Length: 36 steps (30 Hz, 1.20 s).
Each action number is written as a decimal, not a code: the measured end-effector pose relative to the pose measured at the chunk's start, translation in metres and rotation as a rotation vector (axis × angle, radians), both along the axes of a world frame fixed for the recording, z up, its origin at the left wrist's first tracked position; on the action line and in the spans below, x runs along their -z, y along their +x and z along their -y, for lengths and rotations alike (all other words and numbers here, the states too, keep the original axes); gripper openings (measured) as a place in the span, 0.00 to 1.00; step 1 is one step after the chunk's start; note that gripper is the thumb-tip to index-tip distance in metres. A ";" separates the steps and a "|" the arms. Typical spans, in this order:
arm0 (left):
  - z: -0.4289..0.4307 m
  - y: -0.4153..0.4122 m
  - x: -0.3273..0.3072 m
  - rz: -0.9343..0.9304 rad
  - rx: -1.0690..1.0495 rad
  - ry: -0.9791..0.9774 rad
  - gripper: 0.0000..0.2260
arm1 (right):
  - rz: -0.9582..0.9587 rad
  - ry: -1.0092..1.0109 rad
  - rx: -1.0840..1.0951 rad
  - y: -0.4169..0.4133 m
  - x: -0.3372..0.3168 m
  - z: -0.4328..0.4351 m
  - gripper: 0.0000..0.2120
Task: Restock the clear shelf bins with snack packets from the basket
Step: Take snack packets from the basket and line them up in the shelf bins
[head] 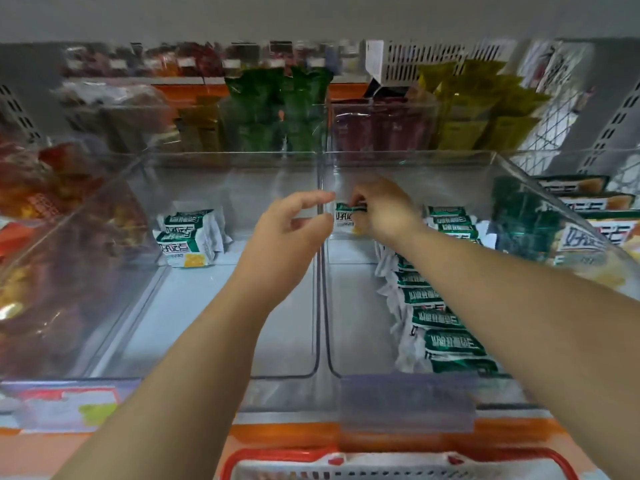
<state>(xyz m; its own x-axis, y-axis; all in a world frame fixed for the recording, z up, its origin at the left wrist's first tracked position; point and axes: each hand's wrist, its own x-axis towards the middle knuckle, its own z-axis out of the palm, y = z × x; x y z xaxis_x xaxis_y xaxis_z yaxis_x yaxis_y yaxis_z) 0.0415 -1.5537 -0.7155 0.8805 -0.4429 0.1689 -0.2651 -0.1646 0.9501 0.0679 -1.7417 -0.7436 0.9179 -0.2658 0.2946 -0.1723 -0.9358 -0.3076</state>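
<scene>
Nearest sits the basket (pixel 277 457) (red rim). Beyond, a row of packets (pixel 446 327) lines the right bin (pixel 353 323) along its right side. At its far end the right hand (pixel 381 209) pinches a snack packet (pixel 344 218); the left hand (pixel 294 226) hovers beside it, fingers loosely curled, seemingly empty.

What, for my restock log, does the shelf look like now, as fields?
right hand: pinches a packet at the back of the right bin
left hand: loosely curled, empty, beside that packet
left bin: two packets at its back
right bin: packet row along its right wall
basket: red-rimmed, at the view's bottom edge
</scene>
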 end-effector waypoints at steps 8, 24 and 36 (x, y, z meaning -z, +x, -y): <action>-0.001 -0.007 -0.004 0.054 -0.015 0.028 0.11 | -0.192 -0.073 0.062 -0.008 -0.001 0.002 0.22; -0.054 -0.153 0.039 0.695 -0.266 0.004 0.10 | 0.320 0.220 -0.316 -0.241 -0.003 -0.070 0.06; -0.098 -0.199 0.174 0.080 0.503 1.122 0.18 | -0.660 0.338 -0.211 -0.316 0.123 -0.074 0.12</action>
